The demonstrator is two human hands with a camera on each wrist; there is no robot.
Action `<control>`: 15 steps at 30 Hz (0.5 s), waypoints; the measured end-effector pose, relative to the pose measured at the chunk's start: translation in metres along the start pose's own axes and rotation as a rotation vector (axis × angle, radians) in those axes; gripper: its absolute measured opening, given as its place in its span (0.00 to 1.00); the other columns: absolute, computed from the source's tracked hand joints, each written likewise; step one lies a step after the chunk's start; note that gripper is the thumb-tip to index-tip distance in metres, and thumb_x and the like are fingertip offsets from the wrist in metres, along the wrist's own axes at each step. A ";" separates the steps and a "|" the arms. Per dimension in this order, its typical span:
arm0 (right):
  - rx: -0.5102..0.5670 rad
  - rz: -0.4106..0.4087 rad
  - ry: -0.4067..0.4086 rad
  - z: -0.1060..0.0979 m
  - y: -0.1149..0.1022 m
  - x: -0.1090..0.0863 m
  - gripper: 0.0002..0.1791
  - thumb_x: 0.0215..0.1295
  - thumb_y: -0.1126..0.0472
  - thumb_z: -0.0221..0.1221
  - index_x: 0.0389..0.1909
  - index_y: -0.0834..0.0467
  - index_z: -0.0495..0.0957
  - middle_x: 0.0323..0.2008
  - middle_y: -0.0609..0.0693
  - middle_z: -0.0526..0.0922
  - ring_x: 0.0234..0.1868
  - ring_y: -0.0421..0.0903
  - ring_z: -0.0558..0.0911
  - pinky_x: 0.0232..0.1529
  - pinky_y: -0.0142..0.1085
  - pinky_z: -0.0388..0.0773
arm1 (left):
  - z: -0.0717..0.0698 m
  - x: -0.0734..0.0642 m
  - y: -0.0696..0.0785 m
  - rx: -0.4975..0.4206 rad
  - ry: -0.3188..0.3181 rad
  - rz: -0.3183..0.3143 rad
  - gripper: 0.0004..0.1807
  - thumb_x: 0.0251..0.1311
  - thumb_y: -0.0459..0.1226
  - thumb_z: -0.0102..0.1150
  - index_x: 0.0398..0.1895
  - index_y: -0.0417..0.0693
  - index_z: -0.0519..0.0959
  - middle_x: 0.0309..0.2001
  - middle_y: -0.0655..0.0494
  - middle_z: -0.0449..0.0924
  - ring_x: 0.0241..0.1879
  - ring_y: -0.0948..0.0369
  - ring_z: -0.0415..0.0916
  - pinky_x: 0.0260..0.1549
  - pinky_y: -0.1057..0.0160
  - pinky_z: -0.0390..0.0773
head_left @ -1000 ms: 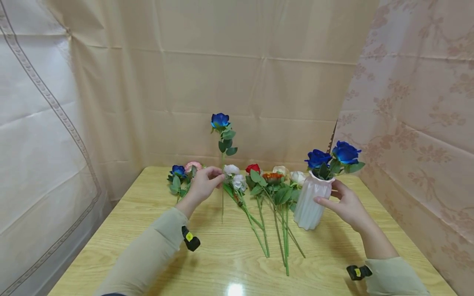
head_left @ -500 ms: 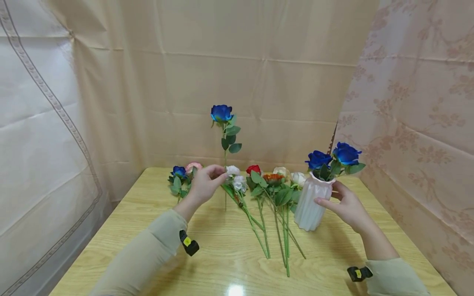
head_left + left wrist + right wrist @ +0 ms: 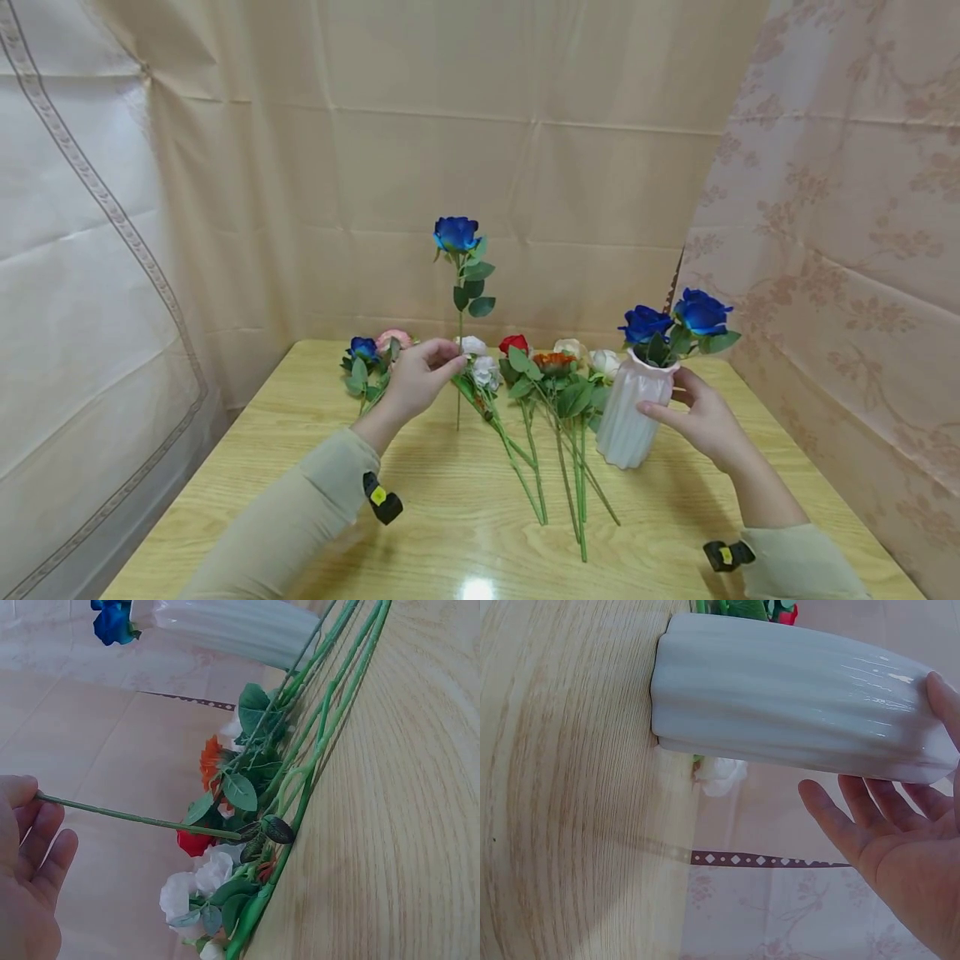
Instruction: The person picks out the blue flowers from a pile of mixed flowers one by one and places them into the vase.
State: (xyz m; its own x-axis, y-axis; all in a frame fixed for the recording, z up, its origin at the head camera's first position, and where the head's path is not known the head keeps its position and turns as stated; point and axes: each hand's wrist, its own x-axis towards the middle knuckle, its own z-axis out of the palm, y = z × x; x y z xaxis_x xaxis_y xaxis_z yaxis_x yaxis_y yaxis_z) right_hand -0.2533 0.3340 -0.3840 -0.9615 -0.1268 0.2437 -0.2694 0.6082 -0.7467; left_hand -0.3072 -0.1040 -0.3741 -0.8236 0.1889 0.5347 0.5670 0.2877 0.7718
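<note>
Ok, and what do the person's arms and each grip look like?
The left grip and right grip are bare, without gloves. The left sleeve and right sleeve are plain and pale beige. By the left cuff sits a small black block with a yellow mark; a similar black piece with a yellow patch sits by the right cuff. No cables show.

I see a held rose [image 3: 457, 234] in blue, paler beneath, with green leaves [image 3: 482, 306]; a white vase [image 3: 633, 408]; a red flower [image 3: 513, 342]; an orange flower [image 3: 553, 361]; a tan, wood-grained worktop [image 3: 420, 517]; a pale curtain [image 3: 847, 250] with pinkish-brown blossoms.
</note>
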 end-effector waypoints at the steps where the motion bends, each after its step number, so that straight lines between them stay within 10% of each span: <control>1: 0.002 0.002 0.002 0.000 0.000 0.000 0.45 0.68 0.46 0.67 0.76 0.63 0.58 0.66 0.66 0.69 0.64 0.70 0.71 0.52 0.61 0.79 | 0.000 0.000 -0.001 0.002 -0.002 0.001 0.06 0.66 0.35 0.68 0.41 0.41 0.85 0.37 0.52 0.86 0.34 0.59 0.80 0.34 0.65 0.79; 15: -0.012 -0.011 0.007 -0.001 0.000 0.001 0.44 0.68 0.47 0.67 0.76 0.63 0.58 0.66 0.65 0.69 0.64 0.69 0.71 0.52 0.62 0.78 | 0.006 -0.005 -0.006 0.045 -0.017 0.007 0.06 0.66 0.34 0.68 0.41 0.40 0.85 0.37 0.52 0.85 0.34 0.59 0.80 0.34 0.63 0.80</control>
State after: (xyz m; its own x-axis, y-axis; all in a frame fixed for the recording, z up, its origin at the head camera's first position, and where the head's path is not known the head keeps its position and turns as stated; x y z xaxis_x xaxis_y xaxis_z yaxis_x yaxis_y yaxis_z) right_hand -0.2541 0.3349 -0.3832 -0.9581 -0.1279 0.2562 -0.2792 0.6160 -0.7366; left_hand -0.3068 -0.1008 -0.3838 -0.8197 0.2068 0.5342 0.5725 0.3284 0.7513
